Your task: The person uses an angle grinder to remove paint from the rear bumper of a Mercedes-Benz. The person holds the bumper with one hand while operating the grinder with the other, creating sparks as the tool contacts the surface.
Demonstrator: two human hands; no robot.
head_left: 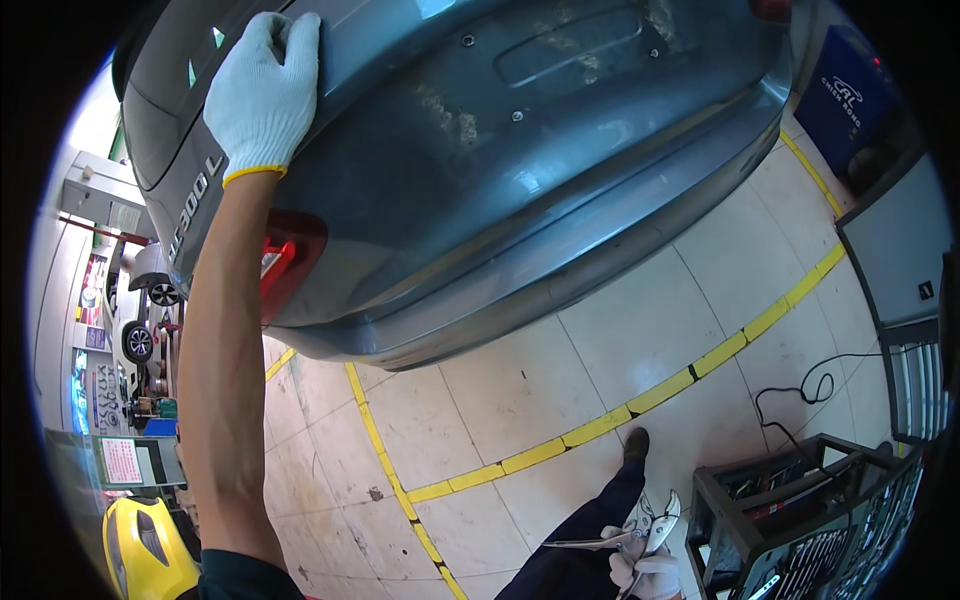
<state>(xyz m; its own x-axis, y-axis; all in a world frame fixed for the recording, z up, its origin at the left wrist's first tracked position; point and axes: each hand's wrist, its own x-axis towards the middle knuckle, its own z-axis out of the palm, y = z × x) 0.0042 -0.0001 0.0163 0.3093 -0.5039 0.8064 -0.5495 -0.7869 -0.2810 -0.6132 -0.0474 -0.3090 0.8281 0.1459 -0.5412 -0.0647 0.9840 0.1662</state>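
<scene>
My left hand (262,110), in a white knit glove with a yellow cuff, is pressed on the upper left part of a blue-grey car's trunk lid (400,130). Its fingers bend over the lid's edge, and their tips are hidden. Below the wrist, a red tail light (290,250) is partly covered by my forearm. Low in the picture, my right hand (645,577), also in a pale glove, is closed on a silvery pliers-like tool (660,522). A long thin metal piece points left from that hand; whether it belongs to the same tool I cannot tell.
A dark tool cart (740,520) filled with hand tools stands right of my right hand. A black cable (790,392) trails over the tiled floor, marked with yellow lines (600,428). A blue cabinet (850,95) stands far right; a yellow car part (150,545) is lower left.
</scene>
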